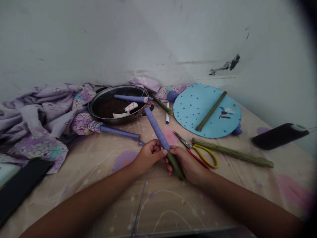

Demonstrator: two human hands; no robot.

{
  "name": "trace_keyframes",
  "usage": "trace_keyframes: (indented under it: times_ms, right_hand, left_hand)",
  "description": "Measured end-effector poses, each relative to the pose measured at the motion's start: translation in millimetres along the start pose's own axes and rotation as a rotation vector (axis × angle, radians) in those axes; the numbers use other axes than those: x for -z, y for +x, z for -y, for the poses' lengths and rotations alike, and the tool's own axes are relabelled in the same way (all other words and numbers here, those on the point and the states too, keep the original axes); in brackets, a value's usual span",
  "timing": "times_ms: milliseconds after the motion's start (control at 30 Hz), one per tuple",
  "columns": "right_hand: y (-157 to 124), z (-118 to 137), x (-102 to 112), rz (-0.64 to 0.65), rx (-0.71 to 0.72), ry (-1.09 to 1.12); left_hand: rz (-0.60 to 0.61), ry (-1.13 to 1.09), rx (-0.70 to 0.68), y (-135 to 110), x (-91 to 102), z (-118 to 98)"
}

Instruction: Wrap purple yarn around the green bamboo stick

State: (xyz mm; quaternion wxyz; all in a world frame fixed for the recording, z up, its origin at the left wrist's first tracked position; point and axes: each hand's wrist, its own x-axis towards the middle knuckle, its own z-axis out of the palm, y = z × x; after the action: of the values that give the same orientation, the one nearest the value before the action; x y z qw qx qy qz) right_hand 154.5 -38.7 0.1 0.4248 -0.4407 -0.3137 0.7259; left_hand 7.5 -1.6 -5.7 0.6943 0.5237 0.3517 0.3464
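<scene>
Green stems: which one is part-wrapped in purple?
The stem in the left hand and right hand: upper part purple-wrapped, lower end green. The stem on the disc and the one by the scissors are bare.

**Room along the desk's [81,198] near edge, below the hands [148,157]**
Scissors [190,144] and a green stick [230,152] block the right; cloth [42,115] and a pan [92,114] block left and far.
</scene>
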Motion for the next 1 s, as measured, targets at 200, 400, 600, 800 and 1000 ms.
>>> trace_keyframes:
  times_ms: [200, 400, 600, 800, 1000]
  right_hand:
    - [-0.6, -0.7, -2.6, -0.022, 0.013, 0.068]
    - [1.5, -1.4, -0.3, 0.065, 0.001, 0.153]
    - [3.2, -2.2, 1.4, 0.059, 0.005, 0.174]
    - [2.4, -1.6, 0.1, 0.065, 0.036, 0.210]
    - [1.6, -2.0, 0.4, 0.075, 0.041, 0.186]
  left_hand:
    - [0.044, -0.024, 0.013, 1.0, 1.3, 1.7]
    - [0.114, -0.076, 0.025, 2.4, 3.3, -1.5]
    - [0.117, -0.073, 0.046, 4.2, 7.3, -0.1]
    - [0.119, -0.077, 0.070, 4.3, 8.2, -2.1]
    - [0.091, -0.041, 0.074, 4.5, 5.9, -2.1]
